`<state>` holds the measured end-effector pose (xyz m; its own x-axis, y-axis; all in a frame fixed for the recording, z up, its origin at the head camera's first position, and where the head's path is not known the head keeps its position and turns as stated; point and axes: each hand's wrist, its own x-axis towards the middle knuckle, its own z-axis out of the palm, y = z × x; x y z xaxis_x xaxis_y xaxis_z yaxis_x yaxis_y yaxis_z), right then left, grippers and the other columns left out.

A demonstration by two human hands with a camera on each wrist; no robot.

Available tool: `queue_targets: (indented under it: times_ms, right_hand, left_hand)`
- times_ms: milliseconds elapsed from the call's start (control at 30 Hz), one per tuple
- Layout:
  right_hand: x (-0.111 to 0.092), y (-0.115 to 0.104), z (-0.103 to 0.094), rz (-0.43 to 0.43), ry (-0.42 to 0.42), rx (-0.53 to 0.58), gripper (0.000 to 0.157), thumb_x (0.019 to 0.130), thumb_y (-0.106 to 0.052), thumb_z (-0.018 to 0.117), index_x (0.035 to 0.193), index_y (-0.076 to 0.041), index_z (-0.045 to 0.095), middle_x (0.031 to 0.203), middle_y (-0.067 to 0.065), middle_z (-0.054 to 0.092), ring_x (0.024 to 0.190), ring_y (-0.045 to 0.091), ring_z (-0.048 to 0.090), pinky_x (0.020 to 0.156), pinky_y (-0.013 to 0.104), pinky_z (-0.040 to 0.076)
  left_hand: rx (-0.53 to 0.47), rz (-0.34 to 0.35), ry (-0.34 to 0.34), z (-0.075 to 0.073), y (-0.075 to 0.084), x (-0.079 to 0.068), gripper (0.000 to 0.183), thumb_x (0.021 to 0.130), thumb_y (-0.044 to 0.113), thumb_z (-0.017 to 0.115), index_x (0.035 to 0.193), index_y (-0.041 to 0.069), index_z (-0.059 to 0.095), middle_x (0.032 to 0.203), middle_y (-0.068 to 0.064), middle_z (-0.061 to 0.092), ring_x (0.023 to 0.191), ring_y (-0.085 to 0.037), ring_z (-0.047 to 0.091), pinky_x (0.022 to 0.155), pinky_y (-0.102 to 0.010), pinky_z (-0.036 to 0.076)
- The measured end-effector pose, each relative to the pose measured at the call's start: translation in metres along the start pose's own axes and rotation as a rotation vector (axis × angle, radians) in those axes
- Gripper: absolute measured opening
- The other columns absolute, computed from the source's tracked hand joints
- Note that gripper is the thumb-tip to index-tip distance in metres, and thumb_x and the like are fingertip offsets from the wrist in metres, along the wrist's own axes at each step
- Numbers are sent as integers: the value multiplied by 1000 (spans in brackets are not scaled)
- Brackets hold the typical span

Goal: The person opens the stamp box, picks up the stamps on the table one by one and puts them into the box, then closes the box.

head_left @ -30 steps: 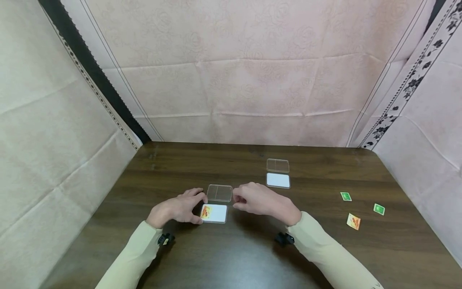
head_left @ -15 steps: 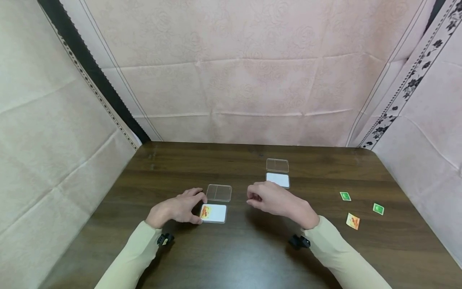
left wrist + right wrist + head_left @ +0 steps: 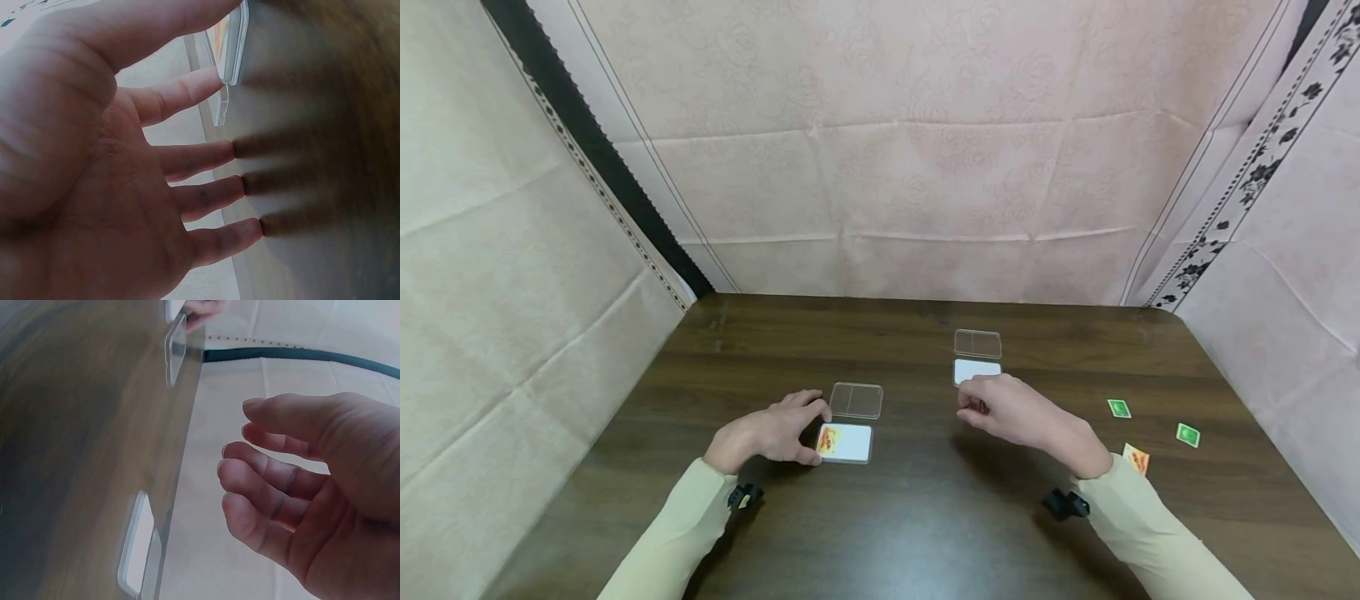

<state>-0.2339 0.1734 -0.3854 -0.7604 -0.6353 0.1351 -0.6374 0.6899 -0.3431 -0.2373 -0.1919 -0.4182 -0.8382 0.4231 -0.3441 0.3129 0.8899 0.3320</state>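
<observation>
In the head view, a small clear plastic case lies open on the table, its lid (image 3: 857,401) folded back behind the white-filled base (image 3: 852,443). A small card with an orange-red picture (image 3: 828,439) sits at the left end of that base. My left hand (image 3: 769,432) rests with spread fingers at the base's left side; in the left wrist view the index fingertip touches the corner of the case (image 3: 235,47). My right hand (image 3: 1026,414) hovers over the table with loosely bent fingers and nothing in them, as the right wrist view also shows.
Farther back stands a second open case with a white base (image 3: 976,370) and a clear lid (image 3: 977,343). On the right lie two small green cards (image 3: 1118,408) (image 3: 1187,434) and an orange-patterned card (image 3: 1137,458), partly covered by my right sleeve. Pale cloth (image 3: 887,183) hangs behind the table.
My right hand has moved rightward, away from the near case, and now overlaps the front of the far case's base. The left hand and the near case stay put.
</observation>
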Motion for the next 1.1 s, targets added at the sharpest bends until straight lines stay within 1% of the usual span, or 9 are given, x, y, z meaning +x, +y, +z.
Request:
queue_targets:
  times_ms: [267, 433, 533, 667, 833, 1100]
  right_hand:
    - [-15, 21, -8, 62, 10, 23, 13, 89, -16, 72, 82, -19, 61, 70, -11, 53, 62, 2, 45, 57, 21, 40]
    - [-24, 35, -12, 115, 1, 37, 11, 89, -16, 72, 85, -19, 62, 71, -10, 54, 62, 4, 46, 55, 21, 41]
    - [-30, 42, -15, 141, -5, 26, 10, 89, -16, 72, 86, -19, 63, 72, -10, 55, 63, 5, 47, 55, 21, 42]
    - [-37, 50, -20, 155, -14, 1, 10, 88, -17, 72, 85, -19, 63, 73, -10, 56, 65, 5, 48, 57, 21, 42]
    - [-46, 61, -24, 187, -48, 2, 9, 89, -17, 71, 86, -19, 63, 74, -9, 57, 66, 6, 49, 58, 22, 43]
    - [-60, 75, -34, 240, -114, 30, 7, 89, -19, 71, 92, -17, 64, 79, -7, 61, 70, 7, 52, 60, 24, 44]
  left_hand:
    - [2, 8, 5, 0, 0, 1, 50, 80, 35, 81, 119, 28, 51, 160, -13, 25, 141, -38, 31, 106, -65, 34]
    - [8, 5, 4, 0, 0, 1, 50, 80, 36, 80, 120, 28, 50, 161, -12, 25, 142, -38, 30, 107, -65, 33]
    - [3, 7, 5, 0, 0, 1, 50, 80, 36, 80, 119, 28, 50, 161, -12, 25, 141, -38, 31, 106, -65, 34]
    - [3, 8, 3, 0, 0, 1, 50, 80, 36, 80, 119, 28, 50, 161, -13, 25, 142, -38, 30, 106, -66, 33]
    - [2, 12, 2, 0, -1, 1, 48, 81, 36, 80, 118, 29, 50, 161, -13, 25, 142, -38, 30, 107, -67, 32]
    - [5, 9, 5, 1, -3, 0, 49, 81, 37, 80, 118, 30, 50, 160, -12, 25, 141, -37, 31, 106, -65, 34]
